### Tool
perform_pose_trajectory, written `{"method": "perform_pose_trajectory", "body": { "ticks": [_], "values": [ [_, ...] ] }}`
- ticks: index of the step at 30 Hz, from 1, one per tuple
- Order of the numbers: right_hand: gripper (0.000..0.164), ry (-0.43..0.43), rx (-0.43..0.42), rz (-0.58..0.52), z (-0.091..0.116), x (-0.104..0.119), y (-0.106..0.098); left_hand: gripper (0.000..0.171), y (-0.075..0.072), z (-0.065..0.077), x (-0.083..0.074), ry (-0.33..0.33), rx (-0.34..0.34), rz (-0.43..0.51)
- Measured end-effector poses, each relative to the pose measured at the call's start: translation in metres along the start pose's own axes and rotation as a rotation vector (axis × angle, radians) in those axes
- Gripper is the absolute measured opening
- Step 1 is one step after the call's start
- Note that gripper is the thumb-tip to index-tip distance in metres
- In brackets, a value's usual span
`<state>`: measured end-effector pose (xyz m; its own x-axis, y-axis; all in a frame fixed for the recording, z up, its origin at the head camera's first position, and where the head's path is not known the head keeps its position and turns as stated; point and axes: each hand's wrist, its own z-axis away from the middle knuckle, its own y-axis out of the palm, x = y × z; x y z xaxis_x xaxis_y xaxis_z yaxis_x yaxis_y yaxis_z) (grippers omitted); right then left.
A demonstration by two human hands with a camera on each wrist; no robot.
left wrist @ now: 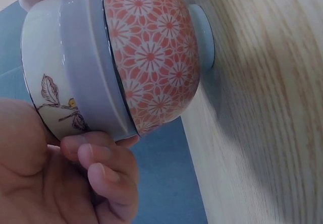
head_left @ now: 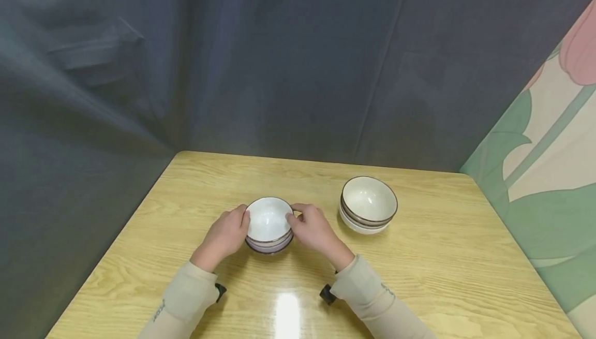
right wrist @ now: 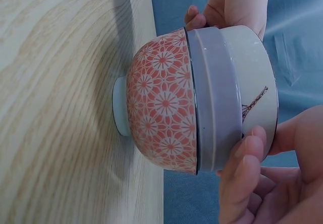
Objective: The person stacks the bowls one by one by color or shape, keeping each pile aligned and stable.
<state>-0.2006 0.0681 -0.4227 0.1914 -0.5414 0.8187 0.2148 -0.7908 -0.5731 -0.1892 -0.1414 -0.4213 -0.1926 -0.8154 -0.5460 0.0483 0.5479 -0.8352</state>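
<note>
In front of me is a nested stack of bowls. A red bowl with white flowers (left wrist: 151, 57) is lowest, a lavender bowl (right wrist: 218, 100) sits in it, and a cream bowl with a leaf drawing (head_left: 268, 220) is uppermost. My left hand (head_left: 228, 233) grips the cream bowl on its left side, thumb at the rim and curled fingers against the outside. On the opposite side my right hand (head_left: 313, 226) pinches the same bowl between thumb and fingers. In both wrist views the red bowl's pale foot (right wrist: 119, 105) is right at the wood.
To the right stands another stack of bowls (head_left: 369, 199), cream inside with dark rims and a white bowl (head_left: 363, 229) at its base. Both stacks are on a light wooden table (head_left: 442, 256). Dark curtains (head_left: 288, 70) hang behind and left; a flower-patterned cloth (head_left: 554, 173) hangs right.
</note>
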Motion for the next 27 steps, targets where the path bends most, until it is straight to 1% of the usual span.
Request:
{"method": "perform_pose_trajectory", "body": {
  "ticks": [4,10,16,22,27],
  "values": [
    [0.040,0.000,-0.008,0.001,-0.0002,0.0005,-0.0009,0.040,-0.0001,-0.0018,0.0014,0.012,-0.006,0.015],
    [0.041,-0.002,-0.003,0.014,0.0010,-0.0002,-0.0005,0.040,-0.0007,-0.0013,0.0027,0.006,-0.010,0.025],
    [0.042,0.007,-0.020,0.022,0.0005,-0.0010,0.0007,0.046,-0.0029,-0.0019,0.0021,-0.012,-0.033,0.042],
    [0.039,-0.026,-0.022,0.026,0.0018,0.0011,0.0004,0.041,-0.0019,0.0006,0.0045,0.042,-0.037,0.050],
    [0.037,-0.030,-0.032,0.047,0.0016,0.0042,-0.0001,0.038,-0.0010,0.0008,0.0040,0.072,-0.043,0.041]
  ]
}}
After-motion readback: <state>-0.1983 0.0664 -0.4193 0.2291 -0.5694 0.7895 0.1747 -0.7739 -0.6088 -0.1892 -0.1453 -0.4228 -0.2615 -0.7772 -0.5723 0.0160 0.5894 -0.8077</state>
